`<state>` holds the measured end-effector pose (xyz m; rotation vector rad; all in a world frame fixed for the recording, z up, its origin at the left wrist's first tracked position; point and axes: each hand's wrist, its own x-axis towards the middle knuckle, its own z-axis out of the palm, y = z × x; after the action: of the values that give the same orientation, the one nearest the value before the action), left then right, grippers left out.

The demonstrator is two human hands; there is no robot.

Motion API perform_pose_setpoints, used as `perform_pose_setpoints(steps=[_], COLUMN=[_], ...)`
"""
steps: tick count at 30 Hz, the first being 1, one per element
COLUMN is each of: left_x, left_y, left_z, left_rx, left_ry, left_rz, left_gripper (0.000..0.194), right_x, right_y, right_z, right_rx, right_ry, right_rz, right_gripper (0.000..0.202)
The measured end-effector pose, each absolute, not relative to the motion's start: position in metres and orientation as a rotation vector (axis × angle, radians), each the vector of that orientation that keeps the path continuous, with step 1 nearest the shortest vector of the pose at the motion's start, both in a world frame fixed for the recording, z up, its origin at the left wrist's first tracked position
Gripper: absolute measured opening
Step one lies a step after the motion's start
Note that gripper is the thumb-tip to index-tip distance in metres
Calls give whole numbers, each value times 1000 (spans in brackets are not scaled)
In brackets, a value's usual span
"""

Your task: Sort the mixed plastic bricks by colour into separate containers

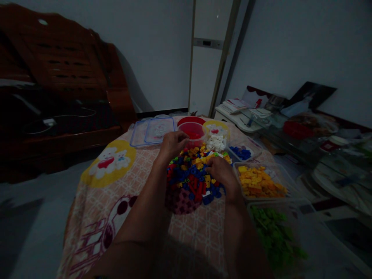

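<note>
A heap of mixed toy building bricks [194, 172] in red, blue, yellow, green and white lies on the cloth-covered table. My left hand [173, 142] is at the near left rim of a round clear tub [203, 136] with red pieces at its bottom. Its fingers are pressed together; whatever may be in them is hidden. On the heap's right side, my right hand [223, 172] has its fingers bent down at the bricks, thumb and forefinger close together. I cannot make out what lies between them.
Right of the heap stand clear containers of white bricks [216, 143], blue bricks [240, 152], yellow bricks [258, 182] and green bricks [274, 236]. Blue-edged lids [154, 130] lie at the back left. A cluttered glass table [293, 149] stands at right, a wooden bench [69, 66] at left.
</note>
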<state>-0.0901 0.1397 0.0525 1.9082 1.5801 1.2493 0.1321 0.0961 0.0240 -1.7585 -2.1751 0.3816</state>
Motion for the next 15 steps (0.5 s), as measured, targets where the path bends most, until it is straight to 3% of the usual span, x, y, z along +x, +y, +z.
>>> perform_pose_setpoints(steps=[5,9,15], left_x=[-91,-91,-90], left_y=[140,139,139], left_z=[52,52,55], left_rx=[1895,1889,1891], left_ry=[1582,1580,1602], left_rz=[1253,1255,1251], left_gripper=[26,26,24], right_x=[132,130,130], right_y=[96,97,106], right_z=[23,24,21], right_rx=[-1769,-1755,-1554], right_ry=[-2140,-2155,-1522], right_rz=[373,384,860], right_gripper=[16,8,12])
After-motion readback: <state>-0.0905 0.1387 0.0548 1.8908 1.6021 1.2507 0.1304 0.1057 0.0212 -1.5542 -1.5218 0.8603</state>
